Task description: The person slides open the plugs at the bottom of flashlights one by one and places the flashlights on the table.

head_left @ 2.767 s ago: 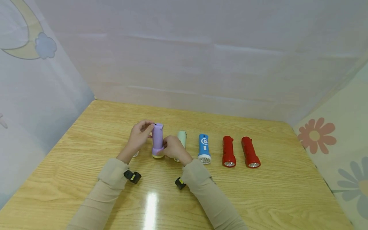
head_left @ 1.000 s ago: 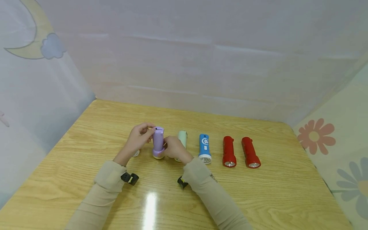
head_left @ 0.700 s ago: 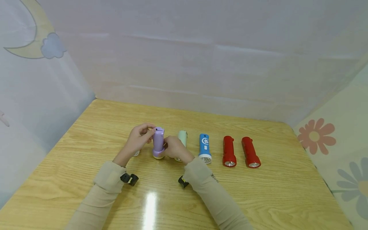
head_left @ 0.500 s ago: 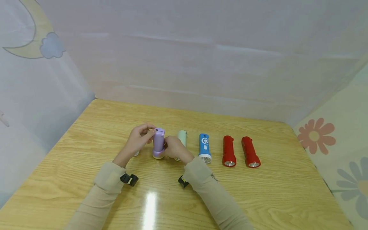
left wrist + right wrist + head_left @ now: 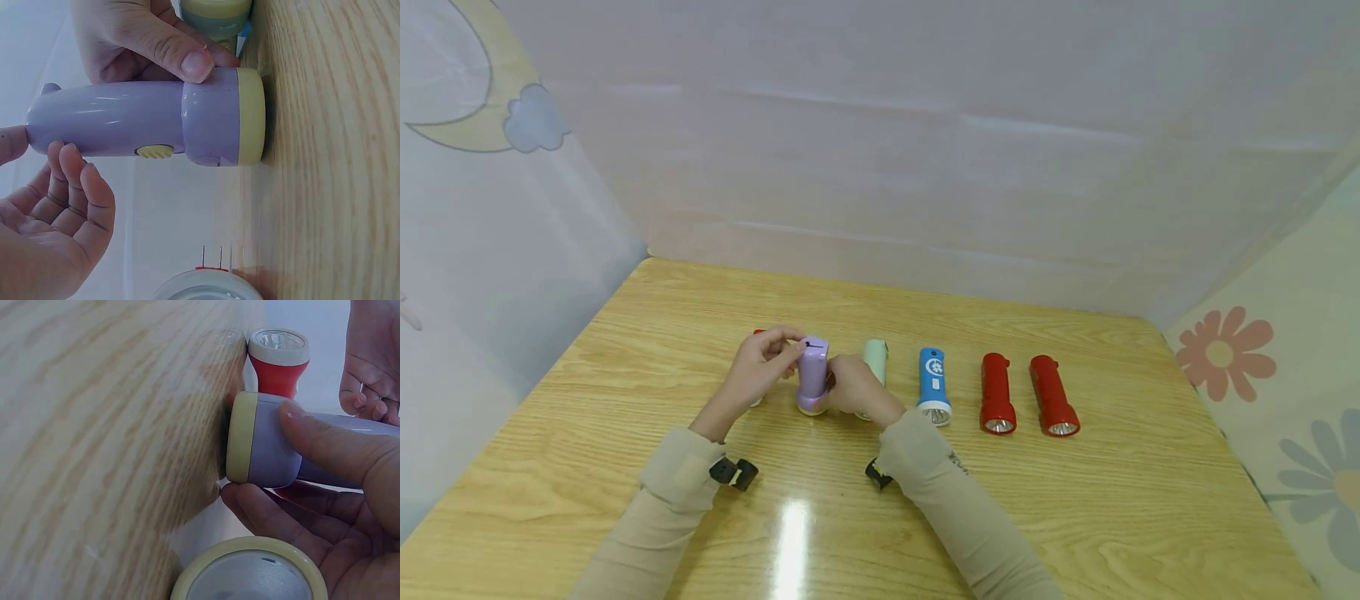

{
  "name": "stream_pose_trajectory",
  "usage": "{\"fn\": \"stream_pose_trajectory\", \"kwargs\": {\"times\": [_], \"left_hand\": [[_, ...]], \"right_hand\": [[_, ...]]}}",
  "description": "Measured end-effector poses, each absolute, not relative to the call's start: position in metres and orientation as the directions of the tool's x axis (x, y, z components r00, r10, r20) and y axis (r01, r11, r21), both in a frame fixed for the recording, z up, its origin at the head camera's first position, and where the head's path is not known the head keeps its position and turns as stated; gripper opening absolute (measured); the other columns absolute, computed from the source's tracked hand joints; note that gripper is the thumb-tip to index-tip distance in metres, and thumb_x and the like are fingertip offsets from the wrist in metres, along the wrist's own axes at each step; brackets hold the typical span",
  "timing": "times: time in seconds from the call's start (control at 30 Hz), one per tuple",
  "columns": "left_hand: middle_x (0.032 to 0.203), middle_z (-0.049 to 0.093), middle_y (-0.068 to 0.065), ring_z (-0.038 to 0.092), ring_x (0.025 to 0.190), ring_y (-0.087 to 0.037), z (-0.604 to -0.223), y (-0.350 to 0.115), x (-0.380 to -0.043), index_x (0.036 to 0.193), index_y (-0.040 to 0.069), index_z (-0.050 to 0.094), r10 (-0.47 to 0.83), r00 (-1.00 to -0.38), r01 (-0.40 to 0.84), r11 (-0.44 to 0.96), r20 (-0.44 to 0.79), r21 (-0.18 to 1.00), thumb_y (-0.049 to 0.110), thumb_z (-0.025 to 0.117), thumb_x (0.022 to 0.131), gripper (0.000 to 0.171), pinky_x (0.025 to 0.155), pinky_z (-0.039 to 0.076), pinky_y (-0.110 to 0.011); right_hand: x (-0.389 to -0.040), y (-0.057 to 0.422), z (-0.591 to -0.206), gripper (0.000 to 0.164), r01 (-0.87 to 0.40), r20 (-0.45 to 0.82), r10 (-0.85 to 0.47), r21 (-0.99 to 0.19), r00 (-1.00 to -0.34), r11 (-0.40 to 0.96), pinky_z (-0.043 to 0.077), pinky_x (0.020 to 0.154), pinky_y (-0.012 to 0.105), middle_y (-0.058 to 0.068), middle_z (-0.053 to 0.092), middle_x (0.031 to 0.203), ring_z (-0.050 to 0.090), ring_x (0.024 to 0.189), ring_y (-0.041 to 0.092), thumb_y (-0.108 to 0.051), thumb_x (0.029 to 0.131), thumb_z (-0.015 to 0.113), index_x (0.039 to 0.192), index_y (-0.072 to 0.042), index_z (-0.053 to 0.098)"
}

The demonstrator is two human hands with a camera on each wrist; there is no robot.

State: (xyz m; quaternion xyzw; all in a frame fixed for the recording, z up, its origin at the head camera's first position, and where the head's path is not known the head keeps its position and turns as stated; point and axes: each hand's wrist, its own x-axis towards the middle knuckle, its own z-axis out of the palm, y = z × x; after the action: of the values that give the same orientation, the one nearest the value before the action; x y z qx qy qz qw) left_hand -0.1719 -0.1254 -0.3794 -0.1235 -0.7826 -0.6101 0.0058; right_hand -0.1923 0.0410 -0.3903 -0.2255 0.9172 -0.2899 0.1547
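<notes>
Clamped by the right hand (image 5: 855, 387) below and left hand (image 5: 756, 364) above, the purple flashlight (image 5: 812, 372) points lens-down; steady it squarely upright.

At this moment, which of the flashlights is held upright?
The purple flashlight: its yellow rim points down and the right hand grips it, while the green one, the blue one and the red ones lie flat.

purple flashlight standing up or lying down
Upright, head down: the purple flashlight has its yellow rim at the table, narrow end up.
</notes>
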Motion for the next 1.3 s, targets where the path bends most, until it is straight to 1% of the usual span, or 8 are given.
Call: {"fn": "stream_pose_trajectory", "kwargs": {"times": [0.17, 0.37, 0.47, 0.5, 0.77, 1.0, 1.1, 1.3], "left_hand": [[0.073, 0.058, -0.014, 0.057, 0.067, -0.031, -0.3798, -0.1271, -0.1701, 0.106, -0.005, 0.059, 0.202, -0.968, 0.194, 0.227, 0.149, 0.954, 0.010, 0.054, 0.091, 0.021, 0.061, 0.051, -0.039], [0.073, 0.058, -0.013, 0.056, 0.066, -0.033, -0.3807, -0.1285, -0.1694, 0.106, -0.005, 0.058, 0.219, -0.964, 0.203, 0.235, 0.152, 0.951, 0.009, 0.054, 0.091, 0.021, 0.060, 0.050, -0.038], [0.073, 0.057, -0.013, 0.055, 0.064, -0.030, -0.3798, -0.1285, -0.1685, 0.106, -0.005, 0.059, 0.228, -0.962, 0.203, 0.236, 0.149, 0.950, 0.009, 0.054, 0.091, 0.021, 0.060, 0.050, -0.037], [0.073, 0.057, -0.013, 0.055, 0.063, -0.027, -0.3796, -0.1286, -0.1683, 0.106, -0.005, 0.058, 0.232, -0.961, 0.204, 0.238, 0.148, 0.950, 0.009, 0.054, 0.091, 0.021, 0.060, 0.050, -0.037], [0.073, 0.056, -0.013, 0.054, 0.064, -0.032, -0.3786, -0.1301, -0.1679, 0.108, -0.004, 0.058, 0.241, -0.961, 0.201, 0.255, 0.139, 0.946, 0.010, 0.054, 0.091, 0.022, 0.060, 0.049, -0.037], [0.069, 0.052, -0.015, 0.048, 0.057, -0.015, -0.3781, -0.1306, -0.1686, 0.107, -0.004, 0.059, 0.249, -0.953, 0.231, 0.230, 0.173, 0.945, 0.006, 0.056, 0.089, 0.021, 0.055, 0.045, -0.030], [0.069, 0.052, -0.015, 0.047, 0.056, -0.014, -0.3769, -0.1298, -0.1691, 0.106, -0.004, 0.060, 0.245, -0.953, 0.236, 0.230, 0.178, 0.944, 0.006, 0.057, 0.089, 0.020, 0.054, 0.044, -0.029], [0.071, 0.052, -0.018, 0.048, 0.058, -0.014, -0.3748, -0.1277, -0.1693, 0.104, -0.004, 0.061, 0.214, -0.966, 0.197, 0.244, 0.145, 0.950, 0.009, 0.055, 0.091, 0.019, 0.055, 0.045, -0.030]], "right_hand": [[-0.1908, 0.0397, -0.3913, 0.036, -0.301, -0.165, -0.487, -0.606, -0.857, 0.736, 0.047, 0.063, 0.023, 0.007, 0.065, 0.083, 0.058, 0.070, 0.012, -0.018, 0.069, 0.080, 0.095, 0.001, 0.063], [-0.1904, 0.0388, -0.3935, 0.037, -0.321, -0.147, -0.487, -0.585, -0.861, 0.745, 0.047, 0.065, 0.023, 0.007, 0.065, 0.085, 0.059, 0.073, 0.013, -0.017, 0.069, 0.081, 0.095, 0.001, 0.063], [-0.1902, 0.0389, -0.3940, 0.036, -0.335, -0.137, -0.493, -0.578, -0.859, 0.744, 0.047, 0.065, 0.023, 0.007, 0.066, 0.085, 0.059, 0.073, 0.013, -0.017, 0.069, 0.081, 0.095, 0.001, 0.062], [-0.1901, 0.0388, -0.3941, 0.036, -0.340, -0.133, -0.495, -0.576, -0.859, 0.743, 0.047, 0.065, 0.023, 0.007, 0.066, 0.085, 0.059, 0.073, 0.013, -0.016, 0.069, 0.081, 0.095, 0.001, 0.062], [-0.1891, 0.0375, -0.3934, 0.036, -0.371, -0.105, -0.509, -0.563, -0.854, 0.738, 0.048, 0.065, 0.023, 0.007, 0.066, 0.085, 0.060, 0.074, 0.014, -0.016, 0.068, 0.081, 0.095, 0.001, 0.063], [-0.1874, 0.0366, -0.3926, 0.038, -0.389, -0.095, -0.511, -0.534, -0.855, 0.750, 0.048, 0.066, 0.023, 0.008, 0.066, 0.086, 0.062, 0.076, 0.016, -0.017, 0.067, 0.082, 0.095, 0.001, 0.062], [-0.1871, 0.0364, -0.3923, 0.039, -0.390, -0.092, -0.509, -0.532, -0.856, 0.752, 0.048, 0.066, 0.023, 0.009, 0.066, 0.086, 0.062, 0.076, 0.016, -0.017, 0.067, 0.082, 0.096, 0.001, 0.062], [-0.1873, 0.0358, -0.3926, 0.040, -0.384, -0.097, -0.503, -0.527, -0.859, 0.758, 0.048, 0.066, 0.023, 0.009, 0.066, 0.086, 0.062, 0.076, 0.016, -0.017, 0.067, 0.082, 0.096, 0.001, 0.062]]}}
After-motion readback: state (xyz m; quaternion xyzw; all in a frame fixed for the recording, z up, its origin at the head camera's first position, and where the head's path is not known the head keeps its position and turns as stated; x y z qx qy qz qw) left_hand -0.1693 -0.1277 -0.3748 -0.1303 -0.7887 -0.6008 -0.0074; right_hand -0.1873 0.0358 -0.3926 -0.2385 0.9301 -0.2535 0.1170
